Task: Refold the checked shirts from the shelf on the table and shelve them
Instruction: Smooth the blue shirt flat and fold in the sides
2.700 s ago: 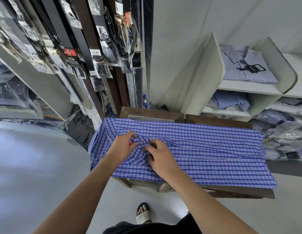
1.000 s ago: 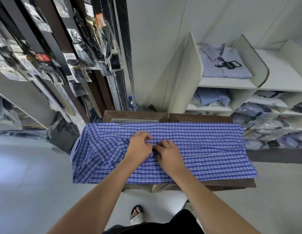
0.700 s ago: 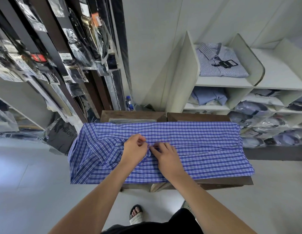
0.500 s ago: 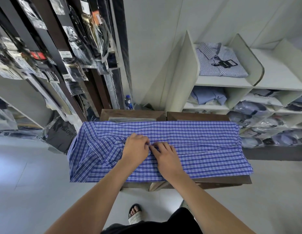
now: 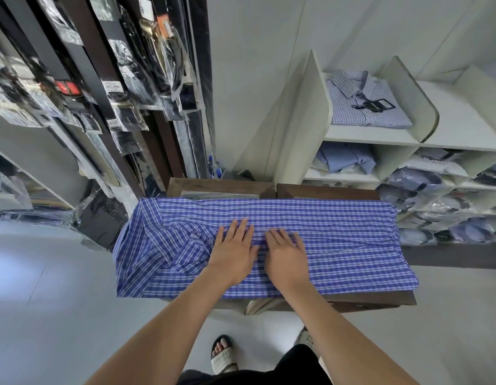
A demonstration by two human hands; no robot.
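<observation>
Now the shelf (image 5: 371, 133) stands behind the table (image 5: 380, 299), where the checked shirt (image 5: 346, 245) lies spread. Your left hand (image 5: 233, 254) and right hand (image 5: 287, 258) no longer pinch its front; both press flat with straight fingers, so I think folding can begin.

A blue-and-white checked shirt (image 5: 346, 245) lies spread lengthwise over the brown table (image 5: 219, 186), collar end rumpled at left, its near edge overhanging. A paler checked shirt (image 5: 352, 112), folded collar-up with a dark tag on it, sits in the white shelf's (image 5: 368, 134) top compartment.
</observation>
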